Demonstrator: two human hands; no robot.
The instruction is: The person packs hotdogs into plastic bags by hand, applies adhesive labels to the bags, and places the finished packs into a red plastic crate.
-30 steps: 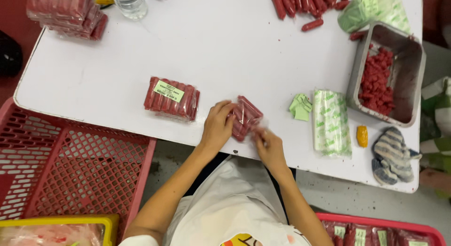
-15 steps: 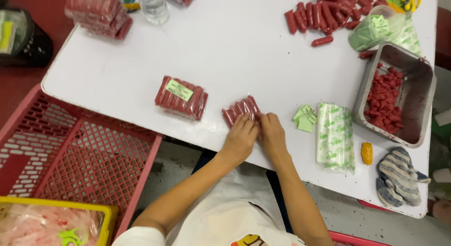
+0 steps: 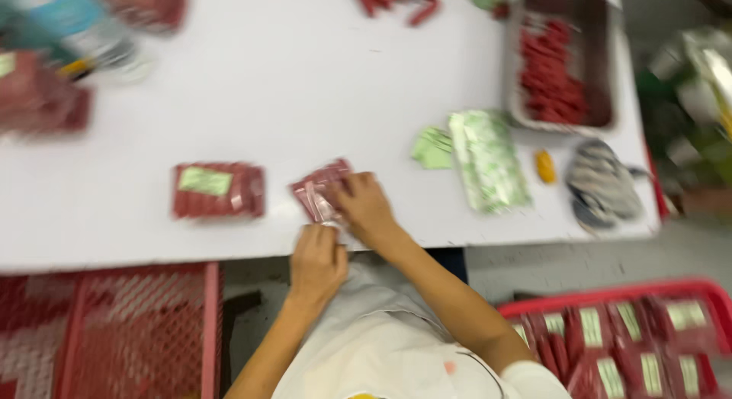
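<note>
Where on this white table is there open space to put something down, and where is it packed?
The biggest bare stretch of table lies beyond the labelled red pack, left of the metal tray. It is crowded on the right, around the green sheets and cloth, and where both hands work a red pack.

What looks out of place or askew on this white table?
Nothing is clearly spilled. The pack of red sticks under both hands lies tilted, unlike the straight labelled pack beside it. A few loose red sticks lie outside the metal tray.
</note>
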